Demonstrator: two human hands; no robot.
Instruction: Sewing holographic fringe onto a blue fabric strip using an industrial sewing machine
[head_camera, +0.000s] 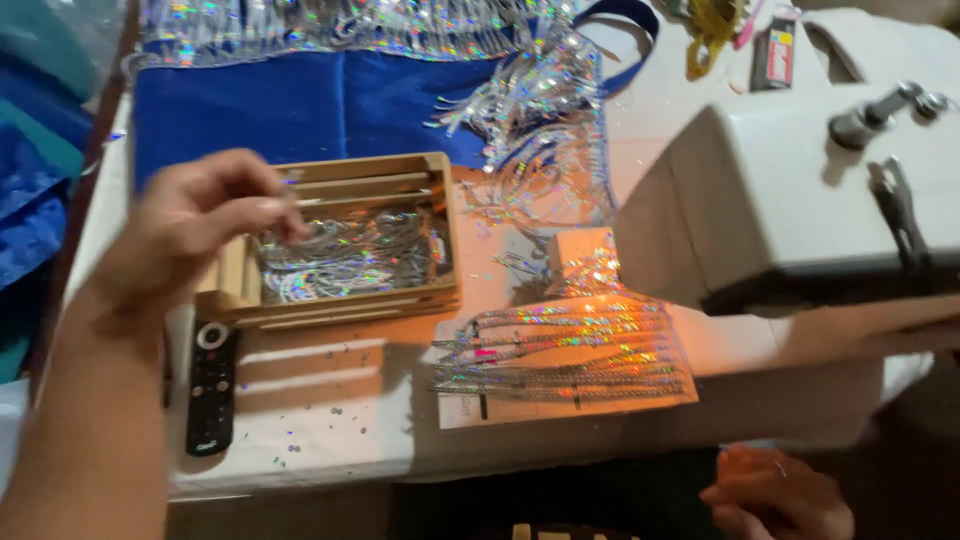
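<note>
Loosely curled left hand (200, 225) over wooden tray (345, 300).

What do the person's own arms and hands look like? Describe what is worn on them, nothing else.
Both are bare. The left hand and its long forearm show no sleeve, glove, watch or bracelet in view. The right hand, low at the frame edge, also has no glove or visible ring; its wrist is cut off by the frame, so any sleeve there cannot be told. The picture is slightly blurred, so fine details like nails are unclear.

Left hand (205, 225) raised over wooden tray (350, 245), fingers curled, tips pinched together. Right hand (775, 495) low, well below tray, loosely curled.
</note>
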